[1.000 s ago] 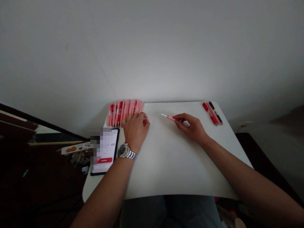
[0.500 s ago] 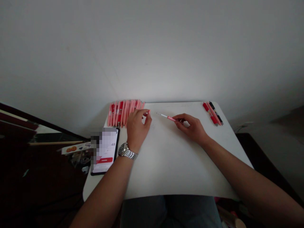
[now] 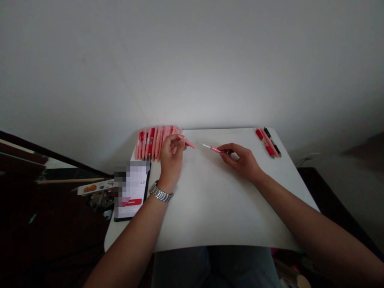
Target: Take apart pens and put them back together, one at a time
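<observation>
Between the thumb and fingers of my left hand [image 3: 173, 154] is a pink pen barrel [image 3: 187, 141], its narrow end slanting down to the right. My right hand [image 3: 238, 158] pinches the other part of the pen, a pink pen body with a bare refill [image 3: 206, 145] sticking out to the left. A small gap separates the refill's tip from the barrel; they do not touch. Just behind and left of my left hand lies a row of several pink and red pens [image 3: 150, 144].
A white table [image 3: 216, 208] stands against the wall [image 3: 204, 64]. At its back right corner lie a red, a pink and a black pen [image 3: 268, 143]. A phone [image 3: 132, 202] with a lit screen rests along the left edge, beside my left wrist.
My left hand has turned the pink barrel, which now shows lengthwise and points toward the refill. My right hand has hardly moved.
</observation>
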Tool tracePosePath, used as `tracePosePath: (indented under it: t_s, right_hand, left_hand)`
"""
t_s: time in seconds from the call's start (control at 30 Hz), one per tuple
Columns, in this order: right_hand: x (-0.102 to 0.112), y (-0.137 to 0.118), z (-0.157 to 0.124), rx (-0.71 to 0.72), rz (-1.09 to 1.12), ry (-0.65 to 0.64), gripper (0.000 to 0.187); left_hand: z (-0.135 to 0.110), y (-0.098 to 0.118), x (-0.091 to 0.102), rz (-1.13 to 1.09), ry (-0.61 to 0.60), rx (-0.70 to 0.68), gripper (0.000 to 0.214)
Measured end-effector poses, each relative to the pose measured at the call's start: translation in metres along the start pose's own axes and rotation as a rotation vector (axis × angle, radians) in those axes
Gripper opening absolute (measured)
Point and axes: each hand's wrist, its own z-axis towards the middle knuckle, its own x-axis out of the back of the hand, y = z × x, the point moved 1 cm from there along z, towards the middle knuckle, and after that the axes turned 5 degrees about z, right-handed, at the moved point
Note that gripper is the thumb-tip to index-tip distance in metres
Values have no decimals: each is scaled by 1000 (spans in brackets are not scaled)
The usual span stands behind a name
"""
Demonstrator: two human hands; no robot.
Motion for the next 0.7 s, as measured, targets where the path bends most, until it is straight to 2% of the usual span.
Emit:
tracePosePath:
  t_s: [0.23,0.4,0.7]
  right_hand:
    - [1,1,-1,-11,9,-3,19]
    - [0,0,0,-10,0,-9,19]
    - [-1,2,-1,-10,1,-10,19]
  left_hand:
    - [0,-3,-2,-159,75,117,14]
    - [0,-3,-4,-206,63,186,14]
    - [0,-1,-6,-295,49,226,12]
